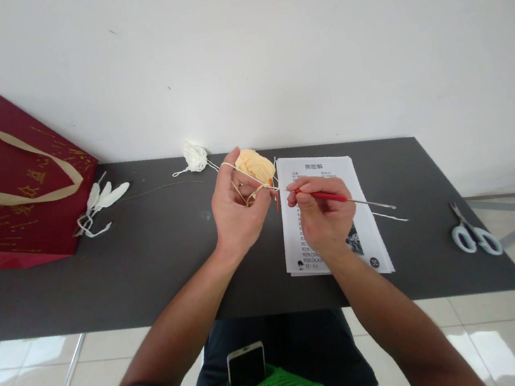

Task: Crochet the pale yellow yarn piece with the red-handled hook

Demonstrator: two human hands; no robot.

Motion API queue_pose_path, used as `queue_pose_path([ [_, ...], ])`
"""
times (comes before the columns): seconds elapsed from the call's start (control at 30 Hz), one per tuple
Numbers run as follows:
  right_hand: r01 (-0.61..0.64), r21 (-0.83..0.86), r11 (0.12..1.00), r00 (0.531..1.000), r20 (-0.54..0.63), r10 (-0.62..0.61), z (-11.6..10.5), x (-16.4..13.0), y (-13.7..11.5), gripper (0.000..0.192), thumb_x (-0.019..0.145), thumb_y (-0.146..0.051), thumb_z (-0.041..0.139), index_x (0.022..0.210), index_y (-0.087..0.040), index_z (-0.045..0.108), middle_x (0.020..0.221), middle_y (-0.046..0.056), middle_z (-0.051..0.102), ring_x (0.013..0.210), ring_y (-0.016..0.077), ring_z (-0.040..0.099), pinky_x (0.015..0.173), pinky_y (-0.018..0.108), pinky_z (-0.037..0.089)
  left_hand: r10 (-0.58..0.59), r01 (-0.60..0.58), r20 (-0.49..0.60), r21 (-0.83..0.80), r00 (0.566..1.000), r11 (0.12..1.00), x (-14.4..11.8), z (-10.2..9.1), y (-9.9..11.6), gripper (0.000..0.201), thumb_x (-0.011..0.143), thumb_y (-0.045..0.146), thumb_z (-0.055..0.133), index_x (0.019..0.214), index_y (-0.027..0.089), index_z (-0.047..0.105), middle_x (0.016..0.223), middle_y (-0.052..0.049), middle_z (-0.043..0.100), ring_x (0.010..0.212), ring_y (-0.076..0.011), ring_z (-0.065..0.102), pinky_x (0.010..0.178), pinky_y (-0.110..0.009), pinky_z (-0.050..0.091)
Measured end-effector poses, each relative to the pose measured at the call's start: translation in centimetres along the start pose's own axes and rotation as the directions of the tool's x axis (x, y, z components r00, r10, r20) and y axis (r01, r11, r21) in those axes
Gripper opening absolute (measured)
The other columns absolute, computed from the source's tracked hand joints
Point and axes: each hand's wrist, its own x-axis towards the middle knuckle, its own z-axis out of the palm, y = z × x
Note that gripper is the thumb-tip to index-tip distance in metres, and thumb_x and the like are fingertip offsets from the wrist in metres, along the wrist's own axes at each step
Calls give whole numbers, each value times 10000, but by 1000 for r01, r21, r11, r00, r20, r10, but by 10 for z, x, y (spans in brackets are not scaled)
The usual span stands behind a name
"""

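Observation:
My left hand (235, 207) holds a pale yellow crochet piece (255, 165) above the dark table, with cream yarn looped over its fingers. My right hand (323, 216) grips a crochet hook with a red handle (335, 197); its tip meets the yellow piece and its metal end points right. The yarn strand runs back to a small white yarn bundle (195, 157) near the wall. Under my right hand lies a printed pattern sheet (319, 171).
A dark red gift bag (7, 183) with a beige ribbon handle lies at the table's left end, white leaf-shaped pieces (102, 199) beside it. White-handled scissors (474, 233) rest at the right end. A phone (246, 364) sits in my lap. The table (153, 265) stands against a white wall.

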Motion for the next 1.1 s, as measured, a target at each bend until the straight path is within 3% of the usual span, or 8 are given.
queue_pose_path([
  [0.27, 228, -234, 945, 972, 110, -207, -2, -7, 3, 180, 886, -164, 722, 996, -306, 741, 952, 33, 812, 846, 216, 770, 750, 428, 643, 4, -3, -116, 8, 993, 1000, 2, 0, -1, 661, 768, 215, 790, 1375, 238, 529, 764, 53, 628, 645, -116, 667, 625, -240, 572],
  [0.47, 313, -303, 900, 945, 189, -266, -3, -10, 6, 249, 883, -132, 709, 1052, -310, 749, 1028, 47, 823, 875, 223, 782, 724, 427, 654, -47, 44, -139, -26, 989, 999, 2, 1, 3, 617, 769, 149, 743, 1349, 225, 549, 744, 65, 644, 702, -121, 711, 705, -251, 599],
  [0.6, 367, -309, 877, 925, 226, -307, -3, -11, 5, 317, 857, -78, 721, 1082, -298, 750, 1033, 54, 826, 899, 226, 784, 745, 429, 653, -97, 90, -152, -47, 984, 995, 4, 0, 7, 604, 744, 138, 753, 1315, 220, 576, 715, 80, 633, 622, -87, 659, 634, -215, 562],
  [0.7, 305, -254, 918, 946, 194, -260, -2, -11, 4, 300, 861, -70, 714, 1060, -289, 759, 1032, 52, 822, 900, 213, 775, 753, 413, 648, -111, 101, -159, -70, 981, 992, 4, -1, 9, 590, 724, 128, 764, 1284, 210, 597, 698, 81, 624, 558, -68, 607, 563, -198, 519],
  [0.8, 87, -135, 987, 995, 69, -78, 1, -9, 5, 185, 885, -136, 716, 999, -277, 749, 996, 38, 807, 813, 182, 756, 687, 367, 638, -109, 96, -163, -86, 981, 992, 4, 0, 11, 582, 721, 133, 772, 1272, 221, 605, 714, 75, 624, 544, -61, 587, 545, -198, 506],
  [0.87, -35, -38, 999, 999, -5, 35, 1, -8, 6, 107, 888, -189, 732, 966, -263, 725, 956, 26, 790, 718, 151, 724, 626, 325, 612, -113, 101, -160, -83, 981, 991, 2, 2, 12, 582, 727, 135, 770, 1276, 228, 601, 719, 73, 624, 535, -61, 584, 546, -205, 512],
  [0.97, -75, 49, 996, 996, -36, 77, 1, -5, 8, 92, 879, -217, 755, 946, -253, 704, 924, 15, 774, 657, 123, 689, 585, 289, 570, -89, 76, -161, -88, 983, 993, 1, 4, 12, 573, 735, 128, 754, 1277, 226, 592, 709, 73, 622, 517, -68, 584, 547, -218, 523],
  [1.1, -79, 42, 996, 997, -24, 80, 0, -4, 8, 97, 883, -237, 755, 952, -262, 692, 935, 12, 769, 673, 128, 691, 592, 299, 571, -65, 56, -158, -62, 985, 997, 0, 4, 10, 562, 748, 139, 747, 1277, 236, 585, 719, 65, 634, 531, -78, 602, 548, -221, 529],
])
